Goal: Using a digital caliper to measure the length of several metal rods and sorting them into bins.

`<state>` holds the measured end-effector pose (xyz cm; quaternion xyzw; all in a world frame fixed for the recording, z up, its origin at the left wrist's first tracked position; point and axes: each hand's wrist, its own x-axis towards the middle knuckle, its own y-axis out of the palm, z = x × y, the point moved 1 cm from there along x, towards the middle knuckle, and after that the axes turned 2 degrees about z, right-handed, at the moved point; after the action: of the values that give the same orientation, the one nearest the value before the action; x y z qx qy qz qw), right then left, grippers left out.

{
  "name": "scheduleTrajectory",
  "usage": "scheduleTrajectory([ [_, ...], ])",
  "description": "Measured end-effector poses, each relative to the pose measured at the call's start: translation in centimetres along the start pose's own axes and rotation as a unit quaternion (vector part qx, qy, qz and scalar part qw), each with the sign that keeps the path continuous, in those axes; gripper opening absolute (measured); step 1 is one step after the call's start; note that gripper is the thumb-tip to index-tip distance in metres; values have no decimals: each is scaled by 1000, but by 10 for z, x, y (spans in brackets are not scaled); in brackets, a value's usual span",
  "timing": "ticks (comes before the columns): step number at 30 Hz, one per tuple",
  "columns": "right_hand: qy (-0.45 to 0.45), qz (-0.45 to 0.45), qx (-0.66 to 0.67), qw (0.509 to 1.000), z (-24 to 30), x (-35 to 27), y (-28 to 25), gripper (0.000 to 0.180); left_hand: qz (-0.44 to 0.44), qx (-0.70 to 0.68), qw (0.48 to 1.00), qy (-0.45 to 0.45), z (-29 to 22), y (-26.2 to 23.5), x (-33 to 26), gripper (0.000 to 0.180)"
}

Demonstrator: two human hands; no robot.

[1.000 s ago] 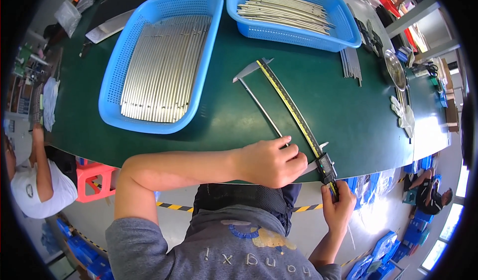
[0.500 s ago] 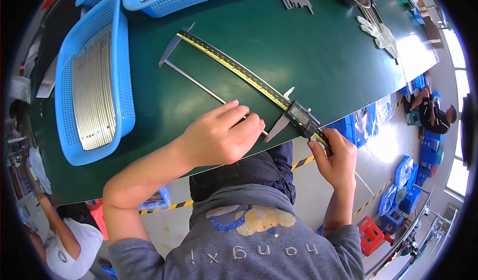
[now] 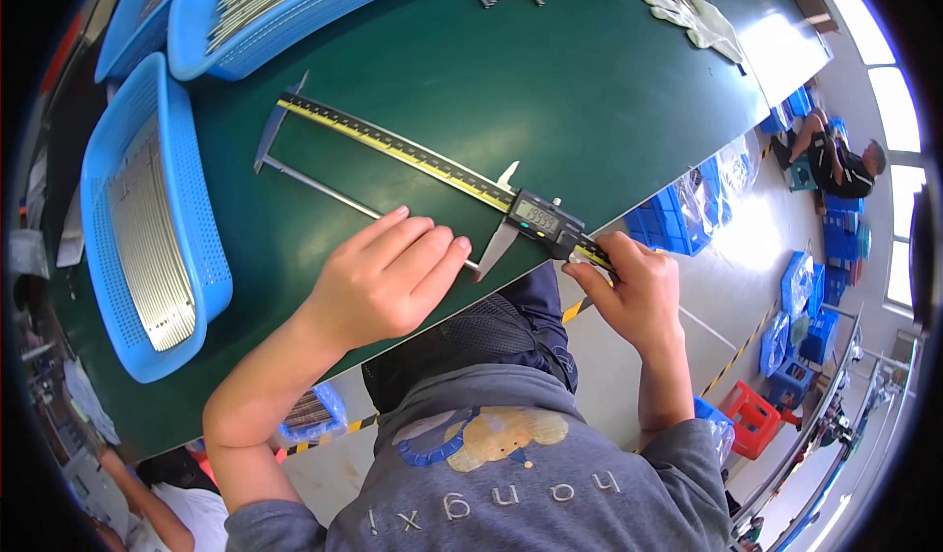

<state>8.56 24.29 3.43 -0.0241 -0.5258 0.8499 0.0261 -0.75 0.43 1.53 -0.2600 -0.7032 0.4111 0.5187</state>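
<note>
A long digital caliper (image 3: 413, 154) with a yellow scale lies across the green table (image 3: 550, 71). A thin metal rod (image 3: 319, 189) lies between its two jaws. My left hand (image 3: 378, 277) rests flat on the near end of the rod, fingers together, pressing it to the table. My right hand (image 3: 634, 292) grips the caliper's end by the sliding display head (image 3: 540, 220) at the table's front edge.
A blue basket (image 3: 147, 218) of metal rods sits at the left, two more blue baskets (image 3: 285, 2) at the back. White gloves (image 3: 697, 22) lie at the far right. One person sits on the floor at the right, another is at lower left.
The view has swung, so the caliper now lies more level and closer. My left hand has flattened on the rod; my right hand keeps hold of the caliper end.
</note>
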Motion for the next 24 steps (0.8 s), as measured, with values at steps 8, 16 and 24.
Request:
scheduleTrajectory([
  [8,-5,5,19,1000,-3,1,-1,35,30,-42,997,-52,7,-6,4,24],
  [16,-49,10,-16,999,-9,18,-1,37,-2,14,1000,-4,10,-34,26,16],
  [24,-59,-7,17,998,-2,26,-3,36,-163,164,973,-18,117,-78,115,23],
])
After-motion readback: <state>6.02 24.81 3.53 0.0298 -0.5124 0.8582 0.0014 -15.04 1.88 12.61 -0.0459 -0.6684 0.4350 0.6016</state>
